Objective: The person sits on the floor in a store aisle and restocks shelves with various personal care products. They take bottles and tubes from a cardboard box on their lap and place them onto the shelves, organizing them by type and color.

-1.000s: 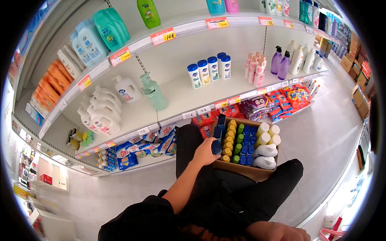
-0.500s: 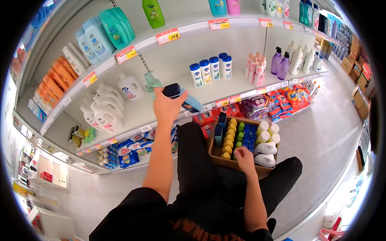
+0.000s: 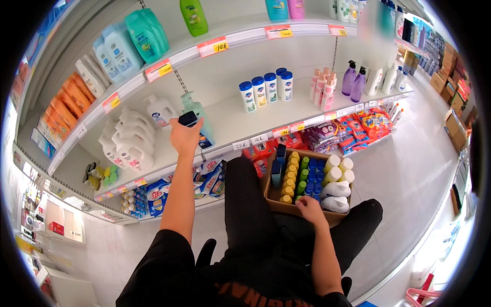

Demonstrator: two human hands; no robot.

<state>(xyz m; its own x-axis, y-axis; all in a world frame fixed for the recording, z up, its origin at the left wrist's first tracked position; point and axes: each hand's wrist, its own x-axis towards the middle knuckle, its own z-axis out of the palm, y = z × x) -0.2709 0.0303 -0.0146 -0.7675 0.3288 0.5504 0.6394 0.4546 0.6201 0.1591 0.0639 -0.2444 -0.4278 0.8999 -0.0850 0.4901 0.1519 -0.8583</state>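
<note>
My left hand grips a blue bottle from above by its dark, squarish cap. That bottle is over the middle shelf's front edge, just in front of a pale green pump bottle; whether its base touches the shelf is hidden. A cardboard box sits at my knees. Inside stand similar dark-capped bottles, yellow-capped ones, green-capped ones, blue-capped ones and white bottles. My right hand has its fingers curled at the box's near rim; anything in them is hidden.
Large white jugs stand left on the middle shelf. Further right are white bottles with blue caps, pink bottles and purple pump bottles. Detergent bags lie below. A blurred patch covers part of the upper right.
My left hand has moved left and slightly down with the blue bottle, which has swung closer to upright by the pump bottle. My right hand has lowered slightly toward the box's near rim.
</note>
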